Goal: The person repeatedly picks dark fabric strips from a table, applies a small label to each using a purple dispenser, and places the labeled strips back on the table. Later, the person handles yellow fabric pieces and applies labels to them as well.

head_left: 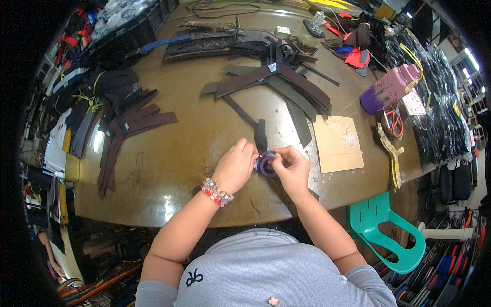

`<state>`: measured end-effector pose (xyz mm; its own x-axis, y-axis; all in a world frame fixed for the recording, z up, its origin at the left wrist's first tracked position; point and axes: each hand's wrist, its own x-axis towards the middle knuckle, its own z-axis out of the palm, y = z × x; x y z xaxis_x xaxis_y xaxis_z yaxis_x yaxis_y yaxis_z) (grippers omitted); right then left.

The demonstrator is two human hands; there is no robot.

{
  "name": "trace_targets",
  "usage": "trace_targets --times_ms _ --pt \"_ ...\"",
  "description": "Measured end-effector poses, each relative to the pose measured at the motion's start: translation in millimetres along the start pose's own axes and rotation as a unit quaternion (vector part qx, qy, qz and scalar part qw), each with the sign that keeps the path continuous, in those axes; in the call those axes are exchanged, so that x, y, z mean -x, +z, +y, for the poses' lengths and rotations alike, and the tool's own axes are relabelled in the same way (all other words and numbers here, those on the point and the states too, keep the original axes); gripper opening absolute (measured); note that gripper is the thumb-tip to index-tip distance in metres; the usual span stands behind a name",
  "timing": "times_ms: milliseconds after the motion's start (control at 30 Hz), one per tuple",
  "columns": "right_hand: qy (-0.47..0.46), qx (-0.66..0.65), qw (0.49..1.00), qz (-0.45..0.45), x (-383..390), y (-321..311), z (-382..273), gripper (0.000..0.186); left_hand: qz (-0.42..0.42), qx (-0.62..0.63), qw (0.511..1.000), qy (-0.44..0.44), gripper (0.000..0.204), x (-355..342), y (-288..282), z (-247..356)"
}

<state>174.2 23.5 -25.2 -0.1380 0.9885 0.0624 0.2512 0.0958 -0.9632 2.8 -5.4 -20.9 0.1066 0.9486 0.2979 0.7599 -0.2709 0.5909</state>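
My left hand [236, 165], a beaded bracelet [217, 192] at its wrist, has its fingers pinched together beside a small purple ring-shaped roll [266, 171]. What those fingertips hold is too small to tell. My right hand [292, 168] grips the roll's right edge between thumb and forefinger. A dark fabric strip [262, 134] runs away from the hands, its near end partly hidden by the fingers and roll. Farther off lies a fanned bundle of dark brown and grey strips [276, 79] with a white label on it.
A tan board [339, 144] with scraps lies right of my hands. Beyond it are red-handled scissors [394, 122], a pink-purple bottle [389, 88] and a yellow strip [393, 158]. More brown strips [125, 128] lie left. A green plastic chair [376, 220] stands at the table's right edge.
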Motion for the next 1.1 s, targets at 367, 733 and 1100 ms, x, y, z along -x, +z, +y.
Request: trace_targets --times_ms 367,733,1100 --pt "0.063 -0.123 0.989 0.051 -12 -4 3 0.012 0.131 -0.024 0.99 -0.052 0.013 -8 -27 1" --pt "0.013 -0.087 0.996 -0.022 14 -8 3 0.01 0.002 -0.134 0.985 0.11 0.016 32 -4 26" --pt "-0.128 0.07 0.988 -0.058 23 -8 -9 0.011 0.007 0.014 1.0 0.018 0.012 29 -12 20"
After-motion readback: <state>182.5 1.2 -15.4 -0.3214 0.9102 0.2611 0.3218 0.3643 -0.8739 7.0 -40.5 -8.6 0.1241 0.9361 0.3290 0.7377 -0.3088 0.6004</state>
